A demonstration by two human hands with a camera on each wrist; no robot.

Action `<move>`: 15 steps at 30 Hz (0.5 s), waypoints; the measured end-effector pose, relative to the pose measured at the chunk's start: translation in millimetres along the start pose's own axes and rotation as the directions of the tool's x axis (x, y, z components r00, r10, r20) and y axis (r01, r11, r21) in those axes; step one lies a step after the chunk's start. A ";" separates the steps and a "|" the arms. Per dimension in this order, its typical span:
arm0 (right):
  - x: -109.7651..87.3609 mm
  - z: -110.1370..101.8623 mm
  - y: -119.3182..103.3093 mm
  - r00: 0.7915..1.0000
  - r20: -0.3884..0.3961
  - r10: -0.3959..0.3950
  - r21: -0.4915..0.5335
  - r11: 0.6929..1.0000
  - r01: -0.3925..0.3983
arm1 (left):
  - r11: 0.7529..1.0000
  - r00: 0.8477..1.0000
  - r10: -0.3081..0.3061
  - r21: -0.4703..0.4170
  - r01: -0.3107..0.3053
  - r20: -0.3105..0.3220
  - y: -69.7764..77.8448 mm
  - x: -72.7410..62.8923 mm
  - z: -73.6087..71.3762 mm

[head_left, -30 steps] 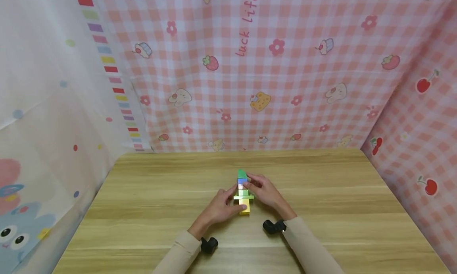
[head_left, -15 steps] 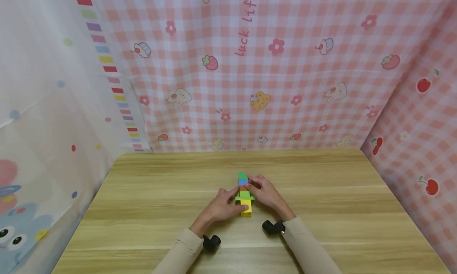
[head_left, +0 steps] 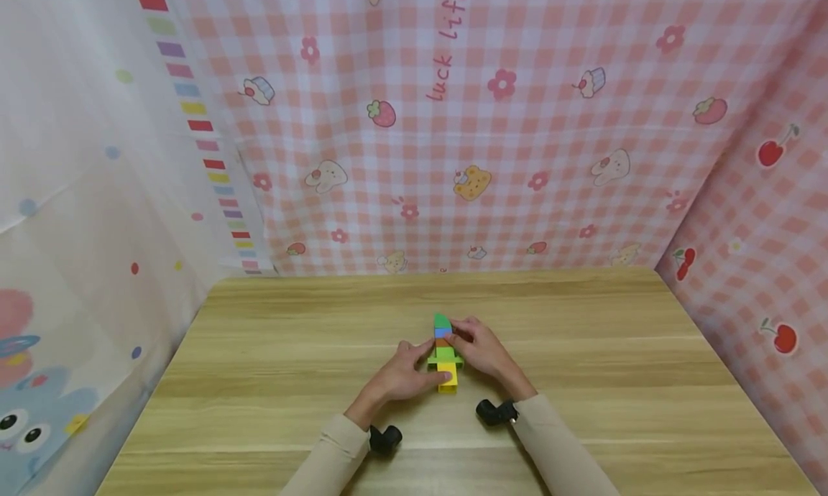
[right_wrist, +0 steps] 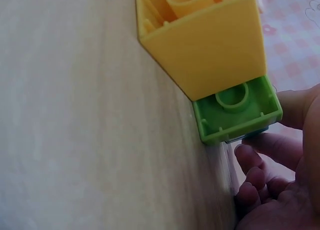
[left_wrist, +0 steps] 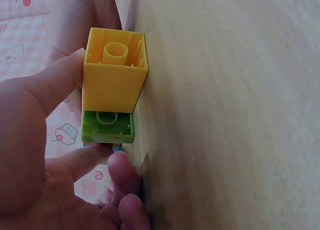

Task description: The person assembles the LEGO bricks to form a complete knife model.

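A stack of toy building bricks lies lengthwise on the table in the head view. Nearest me is its yellow brick (head_left: 447, 384), with a hollow underside showing in the left wrist view. Beyond it come a wider light green plate (right_wrist: 235, 109), a green brick (head_left: 445, 353), an orange one, a blue one (head_left: 443, 333) and a rounded green brick (head_left: 442, 320) at the far end. My left hand (head_left: 397, 375) holds the stack, thumb on the yellow brick and index finger along the left side. My right hand (head_left: 481, 346) grips the far part near the blue brick from the right.
The wooden table (head_left: 272, 366) carries the stack near its middle. A pink checked cloth (head_left: 517, 144) hangs behind the far edge, and more patterned cloth hangs on both sides. Black wrist cameras (head_left: 386, 439) are strapped at both sleeves.
The brick stack has shifted slightly toward me and to the right, with both hands staying on it. Glare on its upper faces has faded, showing the orange brick.
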State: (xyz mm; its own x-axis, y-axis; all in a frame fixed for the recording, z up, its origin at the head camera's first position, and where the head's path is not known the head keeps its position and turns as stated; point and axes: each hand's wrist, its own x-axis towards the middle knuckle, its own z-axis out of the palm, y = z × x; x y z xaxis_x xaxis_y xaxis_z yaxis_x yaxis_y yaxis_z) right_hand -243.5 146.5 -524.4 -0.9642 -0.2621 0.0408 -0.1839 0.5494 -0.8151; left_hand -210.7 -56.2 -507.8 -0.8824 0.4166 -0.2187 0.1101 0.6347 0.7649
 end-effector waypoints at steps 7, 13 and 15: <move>-0.5 -2.6 1.8 1.000 -0.002 0.014 0.019 1.000 -0.014 | 1.000 1.000 0.002 -0.006 -0.003 -0.011 1.5 1.0 2.0; -5.2 -9.9 4.5 1.000 -0.001 0.023 0.040 0.999 -0.023 | 0.994 0.999 0.008 -0.109 -0.013 -0.046 -3.3 -0.7 0.3; -7.6 -14.4 5.2 1.000 0.005 0.019 0.034 0.999 -0.019 | 0.991 0.998 0.014 -0.130 -0.023 -0.068 -6.7 -2.3 -3.6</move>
State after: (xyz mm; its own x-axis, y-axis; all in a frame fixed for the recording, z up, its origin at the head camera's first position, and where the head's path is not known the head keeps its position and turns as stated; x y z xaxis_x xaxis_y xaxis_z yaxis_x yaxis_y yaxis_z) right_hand -239.8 162.8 -520.6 -0.9665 -0.2556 0.0226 -0.1589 0.5269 -0.8349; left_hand -211.1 -63.8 -510.2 -0.9099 0.3802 -0.1656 0.0704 0.5352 0.8418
